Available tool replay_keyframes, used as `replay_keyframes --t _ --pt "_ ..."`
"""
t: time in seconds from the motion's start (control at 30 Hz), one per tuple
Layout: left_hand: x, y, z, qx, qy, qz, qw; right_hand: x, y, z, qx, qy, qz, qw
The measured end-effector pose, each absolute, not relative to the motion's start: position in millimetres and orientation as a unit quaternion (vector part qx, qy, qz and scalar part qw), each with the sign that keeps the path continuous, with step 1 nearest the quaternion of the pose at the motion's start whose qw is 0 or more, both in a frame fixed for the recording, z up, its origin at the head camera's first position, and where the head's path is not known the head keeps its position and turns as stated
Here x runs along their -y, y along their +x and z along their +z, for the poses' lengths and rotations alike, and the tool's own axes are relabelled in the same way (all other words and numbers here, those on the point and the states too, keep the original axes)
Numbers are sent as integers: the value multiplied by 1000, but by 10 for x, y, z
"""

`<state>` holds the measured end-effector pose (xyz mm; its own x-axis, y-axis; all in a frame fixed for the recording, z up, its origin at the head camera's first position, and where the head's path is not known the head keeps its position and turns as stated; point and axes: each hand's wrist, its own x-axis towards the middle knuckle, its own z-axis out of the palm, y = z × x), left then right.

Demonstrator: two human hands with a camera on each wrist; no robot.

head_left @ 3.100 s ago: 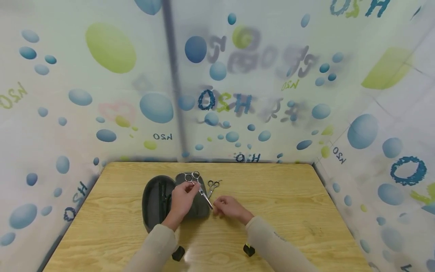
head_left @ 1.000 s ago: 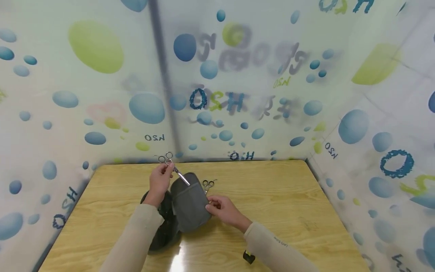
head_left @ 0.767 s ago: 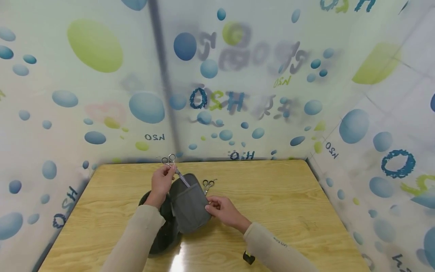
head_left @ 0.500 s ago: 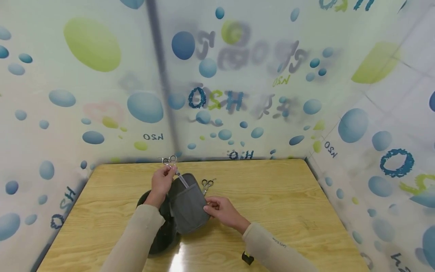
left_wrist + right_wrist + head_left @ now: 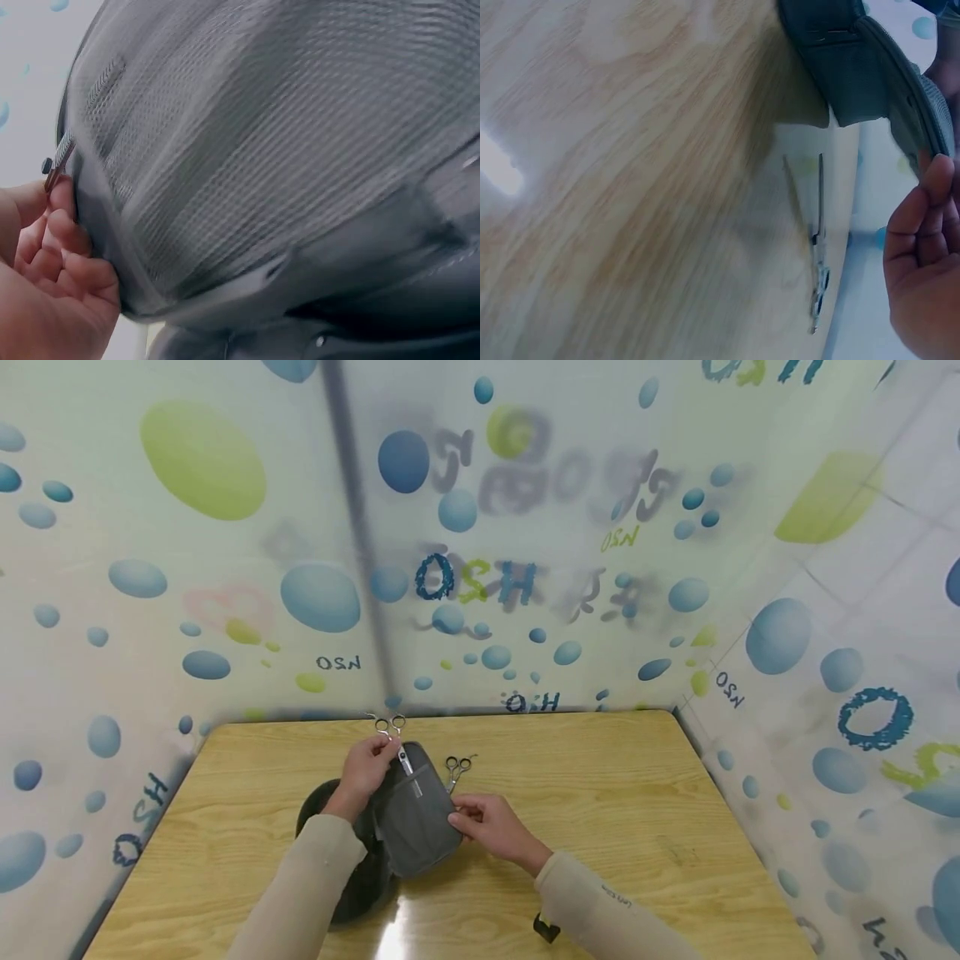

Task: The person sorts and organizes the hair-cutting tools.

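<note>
My left hand point(image 5: 366, 768) pinches a pair of hairdressing scissors point(image 5: 405, 762) just below the finger rings. Their blades have gone down into the mesh pocket point(image 5: 247, 112) inside the raised lid of a dark zip case point(image 5: 420, 822); the tips show through the mesh in the left wrist view. At the lid's right edge, my right hand point(image 5: 495, 828) pinches the rim between thumb and fingers. The other half of the case point(image 5: 356, 893) lies to the left, partly hidden under my left forearm.
A second pair of scissors point(image 5: 458, 768) lies on the wooden table point(image 5: 600, 810) behind the lid, also visible as scissors point(image 5: 819, 247) in the right wrist view. A small black object point(image 5: 546, 928) sits beside the right sleeve. A patterned wall rises behind the table.
Over three seconds the scissors went from in front of the case to above the lid, then down into its mesh pocket. My right hand took hold of the lid's edge, which now stands tilted.
</note>
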<state>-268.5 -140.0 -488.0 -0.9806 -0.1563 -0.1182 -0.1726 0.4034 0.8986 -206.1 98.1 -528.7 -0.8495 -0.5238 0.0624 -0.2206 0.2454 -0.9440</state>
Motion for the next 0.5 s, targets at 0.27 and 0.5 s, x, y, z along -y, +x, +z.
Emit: replay_keyframes --t 0.27,0.5 --pt "1386 -2630 -4923 -834 -94 543 36 -965 -2049 -5281 -783 -240 -562 118" --pt "1424 -2582 -4944 -828 -89 551 56 -943 -2042 -5261 -794 -199 -559 132"
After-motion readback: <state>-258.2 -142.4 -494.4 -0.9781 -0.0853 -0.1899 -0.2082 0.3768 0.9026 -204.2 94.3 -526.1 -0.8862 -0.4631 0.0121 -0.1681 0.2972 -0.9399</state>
